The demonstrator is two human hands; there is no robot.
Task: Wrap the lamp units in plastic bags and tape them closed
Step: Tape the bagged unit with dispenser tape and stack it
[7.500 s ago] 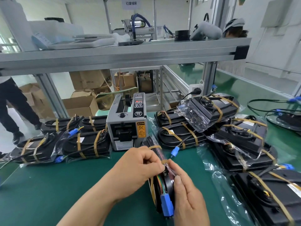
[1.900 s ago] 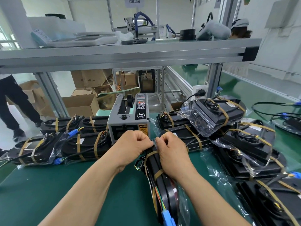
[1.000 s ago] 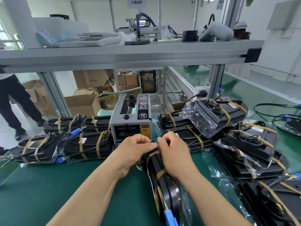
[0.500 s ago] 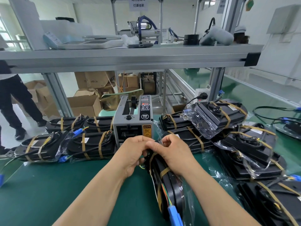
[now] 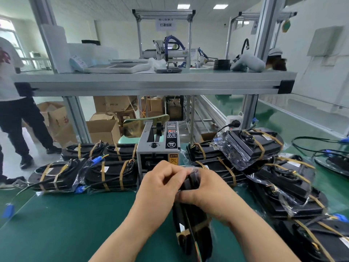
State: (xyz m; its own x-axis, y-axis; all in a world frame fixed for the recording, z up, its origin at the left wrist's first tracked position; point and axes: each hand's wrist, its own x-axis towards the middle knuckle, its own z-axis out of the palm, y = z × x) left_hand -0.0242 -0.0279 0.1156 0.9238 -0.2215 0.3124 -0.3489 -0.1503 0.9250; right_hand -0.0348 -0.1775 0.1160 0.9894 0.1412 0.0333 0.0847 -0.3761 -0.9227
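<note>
Lamp units (image 5: 111,176) in clear bags (each banded with tan tape) lie at left on the green bench (image 5: 56,224). A tape dispenser (image 5: 158,148) stands beside them. In front of it, the left hand (image 5: 158,188) and right hand (image 5: 209,193) curl their fingers round one bagged lamp unit (image 5: 190,227) standing on edge. More bagged units (image 5: 253,146) pile up at right.

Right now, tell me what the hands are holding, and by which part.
The left hand and right hand both grip the lamp unit at its far end, fingers curled round it.
</note>
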